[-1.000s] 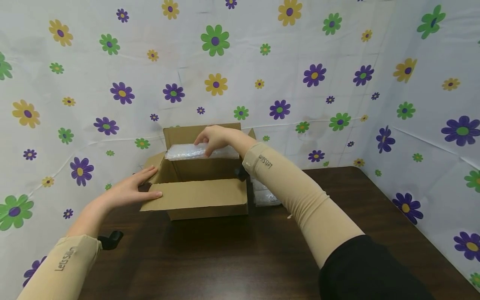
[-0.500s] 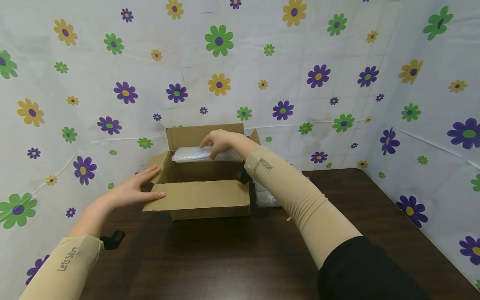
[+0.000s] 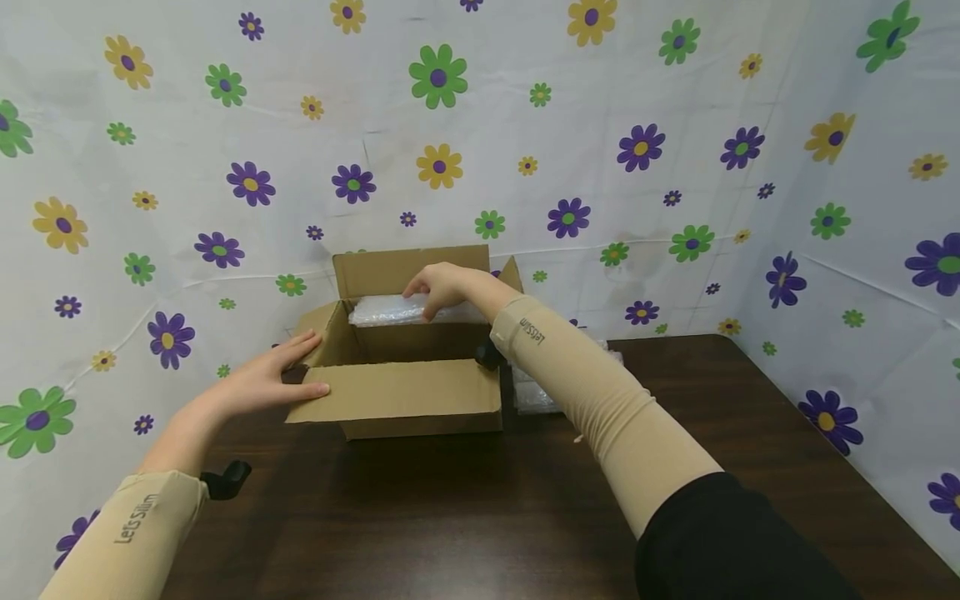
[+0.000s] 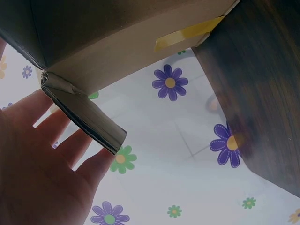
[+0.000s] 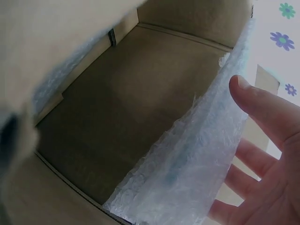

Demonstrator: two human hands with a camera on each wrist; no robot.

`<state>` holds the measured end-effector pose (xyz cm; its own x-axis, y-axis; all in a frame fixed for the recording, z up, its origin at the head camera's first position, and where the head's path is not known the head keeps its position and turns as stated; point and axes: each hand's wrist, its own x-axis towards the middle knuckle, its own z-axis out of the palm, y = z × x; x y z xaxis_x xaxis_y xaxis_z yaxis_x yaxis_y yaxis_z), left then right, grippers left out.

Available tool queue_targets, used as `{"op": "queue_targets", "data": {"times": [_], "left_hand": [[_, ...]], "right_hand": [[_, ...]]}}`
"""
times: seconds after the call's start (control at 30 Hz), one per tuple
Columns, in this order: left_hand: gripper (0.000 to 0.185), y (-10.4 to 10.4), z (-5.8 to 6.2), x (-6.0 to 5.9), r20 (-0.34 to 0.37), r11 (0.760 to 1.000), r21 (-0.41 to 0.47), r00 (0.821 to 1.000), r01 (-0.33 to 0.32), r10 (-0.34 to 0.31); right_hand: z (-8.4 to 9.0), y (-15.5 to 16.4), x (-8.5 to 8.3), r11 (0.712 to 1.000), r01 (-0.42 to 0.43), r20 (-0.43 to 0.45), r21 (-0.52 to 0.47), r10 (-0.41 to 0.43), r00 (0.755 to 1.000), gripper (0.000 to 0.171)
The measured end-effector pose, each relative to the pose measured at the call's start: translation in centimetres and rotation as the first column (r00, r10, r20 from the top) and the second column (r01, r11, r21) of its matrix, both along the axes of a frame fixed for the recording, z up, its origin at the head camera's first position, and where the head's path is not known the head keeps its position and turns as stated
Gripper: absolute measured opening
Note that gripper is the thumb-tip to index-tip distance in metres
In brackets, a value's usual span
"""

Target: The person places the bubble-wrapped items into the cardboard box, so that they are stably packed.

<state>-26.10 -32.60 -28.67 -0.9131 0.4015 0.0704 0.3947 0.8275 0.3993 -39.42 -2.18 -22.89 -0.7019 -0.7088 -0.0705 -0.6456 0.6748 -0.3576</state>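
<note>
An open cardboard box [image 3: 420, 427] stands on the table with its flaps folded out. My right hand [image 3: 450, 285] reaches over it and holds a flat bubble-wrap sheet or packet [image 3: 386, 310] along the box's back wall. In the right wrist view, the thumb lies on the near face of the bubble wrap [image 5: 187, 173] and the other fingers are behind it. My left hand [image 3: 258, 385] rests at the box's left corner, its thumb on the front flap [image 3: 405, 390]. In the left wrist view, its straight fingers lie behind the side flap [image 4: 89, 112].
More bubble wrap [image 3: 536, 396] lies on the table just right of the box, partly hidden by the right arm. Yellow tape [image 4: 190, 33] sticks to a box side. A flowered cloth [image 3: 585, 275] hangs behind the dark wooden table [image 3: 465, 517].
The right hand and the bubble wrap have shifted slightly right and down against the box's back. The left hand stays at the flaps. The head view has shifted a little.
</note>
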Motion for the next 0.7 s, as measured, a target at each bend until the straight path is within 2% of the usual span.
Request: {"op": "queue_targets", "data": {"times": [0.7], "left_hand": [[0.091, 0.03, -0.12, 0.05, 0.007, 1.0, 0.011, 1.0, 0.002, -0.002]], "right_hand": [[-0.37, 0.26, -0.42, 1.0, -0.016, -0.01, -0.015, 0.016, 1.0, 0.056]]}}
